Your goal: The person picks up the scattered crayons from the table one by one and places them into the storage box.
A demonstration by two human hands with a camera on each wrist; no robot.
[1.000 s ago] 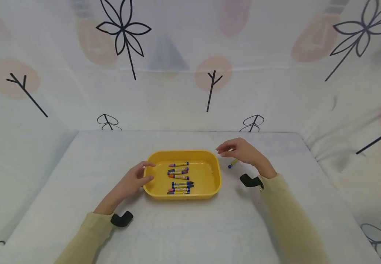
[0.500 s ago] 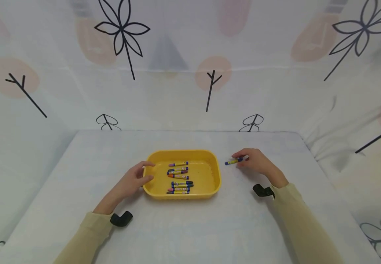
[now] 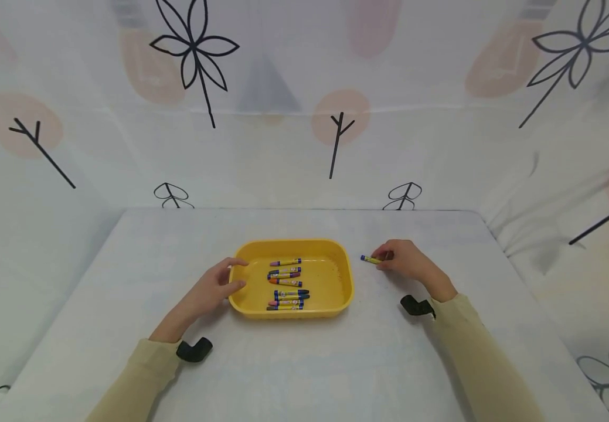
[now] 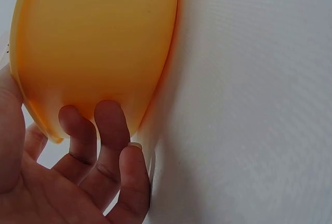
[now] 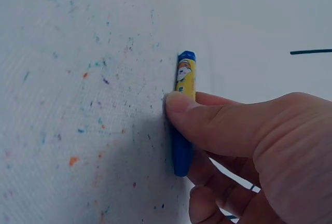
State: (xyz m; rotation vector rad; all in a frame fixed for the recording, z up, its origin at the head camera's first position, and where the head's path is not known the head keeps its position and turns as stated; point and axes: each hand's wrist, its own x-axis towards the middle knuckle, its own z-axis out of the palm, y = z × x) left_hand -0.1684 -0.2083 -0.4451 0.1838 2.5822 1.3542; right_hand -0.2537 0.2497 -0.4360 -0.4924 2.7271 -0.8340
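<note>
A blue crayon (image 5: 181, 156) with a yellow wrapper is pinched between the thumb and a finger of my right hand (image 3: 407, 259), close to the table on the right of the tray. In the right wrist view my thumb covers its middle. My left hand (image 3: 210, 287) grips the left end of the yellow tray (image 3: 347, 293), thumb and forefinger at its rim. The left wrist view shows other fingers (image 4: 111, 125) curled against the tray's outer wall. Inside the tray lie several crayons (image 3: 285, 283) in a rough column, with pink, orange, purple and dark tips.
A white cloth covers the table (image 3: 304, 369), speckled with small coloured crayon marks in the right wrist view. Behind it hangs a patterned white cloth (image 3: 278, 158) with printed flowers and twigs. A black wrist piece (image 3: 194, 350) sits by the left sleeve.
My right hand has moved right from beside the tray's rim to the loose crayon and now pinches it. The left hand and tray have stayed in place.
</note>
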